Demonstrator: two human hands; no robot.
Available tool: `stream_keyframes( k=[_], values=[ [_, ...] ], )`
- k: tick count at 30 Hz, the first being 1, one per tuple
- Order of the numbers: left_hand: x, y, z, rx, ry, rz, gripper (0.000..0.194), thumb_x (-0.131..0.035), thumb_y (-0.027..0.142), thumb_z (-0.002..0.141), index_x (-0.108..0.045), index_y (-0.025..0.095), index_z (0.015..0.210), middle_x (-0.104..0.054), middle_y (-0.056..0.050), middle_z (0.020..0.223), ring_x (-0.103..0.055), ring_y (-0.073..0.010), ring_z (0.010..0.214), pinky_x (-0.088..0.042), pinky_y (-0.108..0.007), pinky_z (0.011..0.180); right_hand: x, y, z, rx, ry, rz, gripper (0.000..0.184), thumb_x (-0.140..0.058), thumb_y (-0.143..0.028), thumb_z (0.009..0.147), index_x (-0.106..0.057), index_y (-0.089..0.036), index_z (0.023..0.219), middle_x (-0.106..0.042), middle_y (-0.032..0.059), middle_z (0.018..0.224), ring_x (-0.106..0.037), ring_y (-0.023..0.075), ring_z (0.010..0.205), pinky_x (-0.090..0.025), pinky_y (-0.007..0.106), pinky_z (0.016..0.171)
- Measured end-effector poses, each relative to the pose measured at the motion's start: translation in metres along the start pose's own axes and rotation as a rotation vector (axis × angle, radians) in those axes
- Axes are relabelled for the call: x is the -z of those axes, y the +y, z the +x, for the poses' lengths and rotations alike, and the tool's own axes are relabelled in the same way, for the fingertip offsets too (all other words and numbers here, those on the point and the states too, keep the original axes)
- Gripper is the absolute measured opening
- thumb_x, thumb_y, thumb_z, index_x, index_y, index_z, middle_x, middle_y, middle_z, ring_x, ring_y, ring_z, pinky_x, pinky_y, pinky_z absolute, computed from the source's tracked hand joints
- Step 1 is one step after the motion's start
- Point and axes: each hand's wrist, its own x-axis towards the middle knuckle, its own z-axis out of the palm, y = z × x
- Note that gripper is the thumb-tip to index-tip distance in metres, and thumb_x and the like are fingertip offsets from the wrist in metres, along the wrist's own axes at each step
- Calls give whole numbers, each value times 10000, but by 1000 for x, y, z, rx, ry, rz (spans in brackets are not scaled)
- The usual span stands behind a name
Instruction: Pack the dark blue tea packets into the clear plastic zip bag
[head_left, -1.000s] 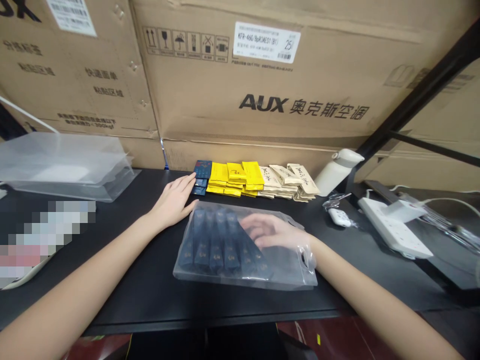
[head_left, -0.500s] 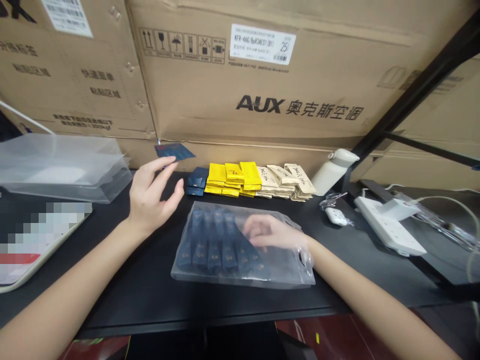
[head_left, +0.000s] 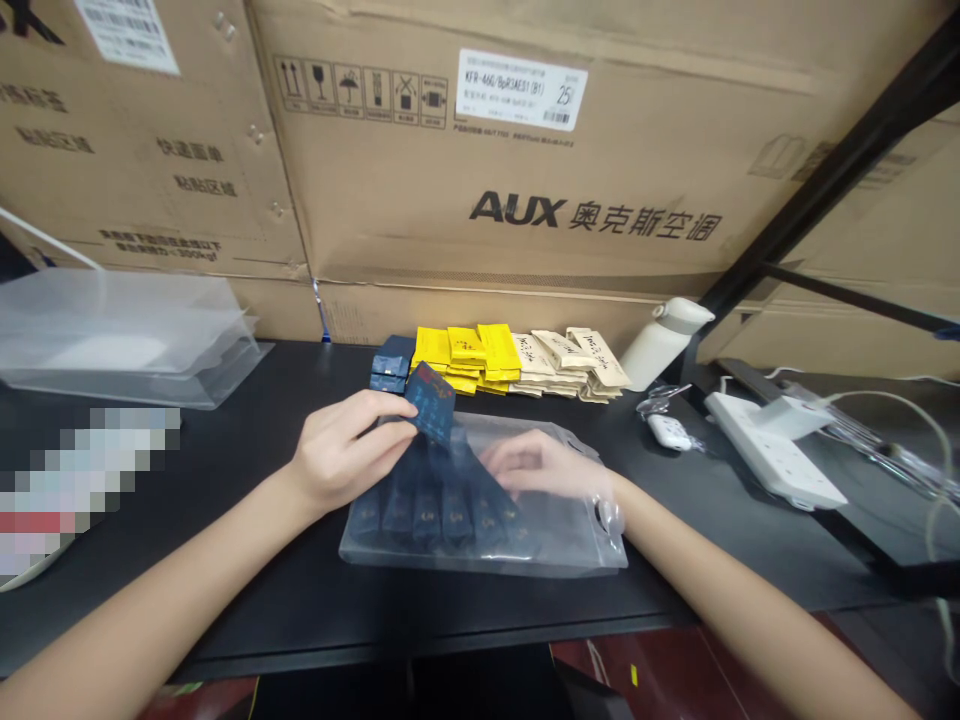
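Observation:
My left hand (head_left: pixel 349 450) pinches a dark blue sachet (head_left: pixel 433 402) with small print between thumb and fingers, above the upper left part of a clear plastic bag (head_left: pixel 559 545). The bag lies flat on the black table, with several dark blue sachets (head_left: pixel 427 510) side by side inside it. Through the film I see my right hand (head_left: pixel 544 465) inside the bag, wrist at its right end by the handle hole. Its fingers are curled at the sachets' right edge; what they grip is blurred by the plastic.
Behind the bag stand dark blue packets (head_left: pixel 390 365), yellow packets (head_left: pixel 465 352) and cream packets (head_left: pixel 574 360) in rows. A white bottle (head_left: pixel 664 345), an earphone case (head_left: pixel 670 432) and a power strip (head_left: pixel 776 455) are to the right. Clear bags (head_left: pixel 127 335) lie left; cartons (head_left: pixel 390 230) rise behind.
My left hand has moved right and down with the blue sachet, from beside the packet row to over the bag. My right hand stays in the bag.

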Motion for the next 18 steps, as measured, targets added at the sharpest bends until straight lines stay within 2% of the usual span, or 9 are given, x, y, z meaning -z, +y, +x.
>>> stream_keyframes(
  k=[6, 11, 15, 18],
  values=[
    [-3, 5, 1, 14, -47, -30, 143, -645, 80, 822, -623, 220, 845, -729, -11, 887, -697, -120, 759, -558, -210, 700, -1, -2, -1, -27, 71, -48, 325, -769, -407, 753, -677, -178, 965, -680, 5, 854, -646, 126, 749, -551, 295, 752],
    [-6, 7, 4, 99, -42, -99, 148, -630, 74, 839, -581, 197, 904, -702, -17, 817, -684, -121, 715, -539, -200, 664, -1, -2, -1, -17, 62, -69, 285, -748, -384, 780, -648, -180, 952, -653, -4, 851, -625, 110, 712, -540, 259, 672],
    [-7, 6, 5, 114, -156, -105, 149, -582, 148, 907, -592, 191, 1049, -689, -22, 828, -669, -127, 699, -527, -211, 655, -2, -6, -1, -9, 69, -94, 264, -722, -397, 800, -646, -178, 926, -642, 0, 849, -612, 116, 708, -556, 276, 672],
    [-7, 5, 5, 135, -248, -114, 136, -526, 188, 946, -611, 182, 1052, -670, -24, 809, -650, -128, 674, -512, -217, 630, -3, -9, -1, -9, 72, -138, 263, -696, -419, 815, -639, -179, 908, -625, 0, 832, -607, 127, 725, -563, 286, 673]
  ],
)
